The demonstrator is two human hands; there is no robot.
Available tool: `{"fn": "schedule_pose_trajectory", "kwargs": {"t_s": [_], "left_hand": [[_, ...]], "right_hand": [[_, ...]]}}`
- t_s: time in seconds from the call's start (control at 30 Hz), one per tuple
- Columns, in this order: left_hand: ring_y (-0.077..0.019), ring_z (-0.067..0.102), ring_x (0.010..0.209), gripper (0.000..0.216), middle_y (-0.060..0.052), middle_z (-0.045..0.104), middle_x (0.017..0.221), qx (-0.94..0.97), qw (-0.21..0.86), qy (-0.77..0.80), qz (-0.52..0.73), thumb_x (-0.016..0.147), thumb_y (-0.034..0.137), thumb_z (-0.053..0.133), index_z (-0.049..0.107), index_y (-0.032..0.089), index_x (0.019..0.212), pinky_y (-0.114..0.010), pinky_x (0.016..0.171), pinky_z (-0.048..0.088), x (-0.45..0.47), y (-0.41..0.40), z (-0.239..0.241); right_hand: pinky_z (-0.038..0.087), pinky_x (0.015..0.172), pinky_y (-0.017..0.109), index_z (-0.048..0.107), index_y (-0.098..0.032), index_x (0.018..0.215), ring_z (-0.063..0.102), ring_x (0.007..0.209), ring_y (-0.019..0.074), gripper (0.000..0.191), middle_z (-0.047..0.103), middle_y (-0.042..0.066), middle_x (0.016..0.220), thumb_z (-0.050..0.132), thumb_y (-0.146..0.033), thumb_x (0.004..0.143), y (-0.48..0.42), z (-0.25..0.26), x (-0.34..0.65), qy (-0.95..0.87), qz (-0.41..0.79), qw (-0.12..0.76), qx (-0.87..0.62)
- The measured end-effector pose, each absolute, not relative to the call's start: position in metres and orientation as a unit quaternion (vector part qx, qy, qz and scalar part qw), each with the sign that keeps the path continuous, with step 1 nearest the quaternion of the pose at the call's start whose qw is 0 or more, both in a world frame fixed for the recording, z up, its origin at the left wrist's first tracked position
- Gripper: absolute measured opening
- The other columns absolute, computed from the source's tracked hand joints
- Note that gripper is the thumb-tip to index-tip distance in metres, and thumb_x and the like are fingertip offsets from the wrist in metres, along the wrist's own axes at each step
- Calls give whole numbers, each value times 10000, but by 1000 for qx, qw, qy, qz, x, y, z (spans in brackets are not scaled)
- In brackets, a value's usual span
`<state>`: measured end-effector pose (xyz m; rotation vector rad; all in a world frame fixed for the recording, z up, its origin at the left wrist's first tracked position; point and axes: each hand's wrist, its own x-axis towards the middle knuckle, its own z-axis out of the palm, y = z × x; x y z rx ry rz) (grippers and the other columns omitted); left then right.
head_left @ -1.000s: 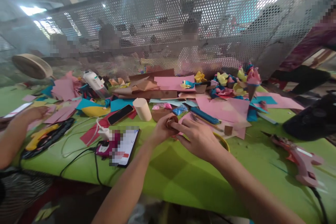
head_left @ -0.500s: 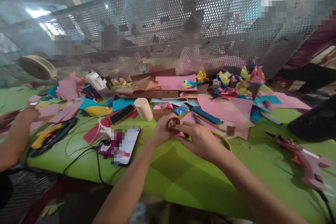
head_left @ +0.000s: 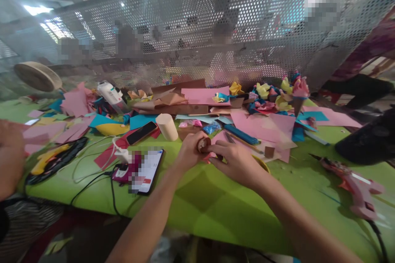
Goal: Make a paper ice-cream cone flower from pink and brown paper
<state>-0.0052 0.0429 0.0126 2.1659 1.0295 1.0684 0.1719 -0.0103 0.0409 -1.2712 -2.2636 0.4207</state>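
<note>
My left hand [head_left: 189,153] is wrapped around a small rolled piece of brown paper [head_left: 203,144], whose round opening faces up toward me. My right hand [head_left: 236,162] reaches over from the other side, its fingertips pressed at the rim of the roll. A bit of pink paper [head_left: 210,157] shows below the fingers, partly hidden. Behind the hands lie small pink and blue wrapped pieces [head_left: 212,127] and a blue cutter [head_left: 241,134]. An upright cream cylinder [head_left: 167,126] stands just left of them.
Two phones [head_left: 149,172] [head_left: 142,133] and a charger with cables [head_left: 121,155] lie to the left. At right are a pink glue gun [head_left: 359,191] and a dark cylinder [head_left: 367,141]. Paper cones with crepe tops [head_left: 299,90] stand behind. A co-worker's hand [head_left: 10,158] is at far left.
The co-worker's hand at the left has moved closer to the edge of view. My fingers have shifted slightly on the brown roll; the view has turned a little.
</note>
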Motion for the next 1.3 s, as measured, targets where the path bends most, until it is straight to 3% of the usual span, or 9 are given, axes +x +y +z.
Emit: {"fn": "schedule_pose_trajectory", "kwargs": {"t_s": [0.13,0.27,0.4,0.57,0.8,1.1,1.3], "left_hand": [[-124,466,654,213,46,551,689,784,272,394,395,638,184,714,550,196,774,-235,606,333,-6,45,8],[-113,439,635,209,44,509,689,756,334,382,413,665,222,706,536,191,782,-229,578,336,-3,45,4],[-111,417,632,233,41,479,676,751,332,384,423,690,271,733,526,188,758,-236,578,326,-2,45,5],[-109,430,623,216,49,513,680,741,333,409,414,659,219,725,546,189,776,-234,574,332,-6,46,6],[-100,409,622,200,48,466,686,717,375,371,455,701,229,693,499,188,726,-239,589,340,1,44,9],[-98,417,632,198,51,487,695,711,360,393,459,696,229,713,547,182,794,-223,582,330,-1,45,6],[-99,406,635,206,43,491,702,697,382,375,476,697,259,707,530,179,767,-222,580,329,0,46,5]], "right_hand": [[339,578,244,696,-253,1145,611,704,170,294,687,48,883,588,-183,881,-11,36,167,-842,100,219,-483],[385,616,247,697,-272,1163,611,736,167,310,688,38,913,588,-184,886,-9,41,174,-841,133,245,-464],[419,670,266,712,-253,1153,612,816,189,305,691,62,939,547,-172,909,-7,44,180,-846,101,274,-446],[384,614,267,707,-255,1172,589,745,190,313,657,58,818,560,-183,904,-8,37,174,-850,19,234,-471],[405,628,274,658,-265,1257,611,762,194,367,693,60,900,556,-200,911,-10,39,172,-843,52,283,-454],[371,580,274,633,-231,1296,621,710,193,377,684,78,860,549,-241,928,-10,29,164,-834,-44,242,-493],[392,599,281,584,-264,1355,634,738,195,424,699,75,945,537,-244,934,-11,30,164,-844,-24,243,-477]]}}
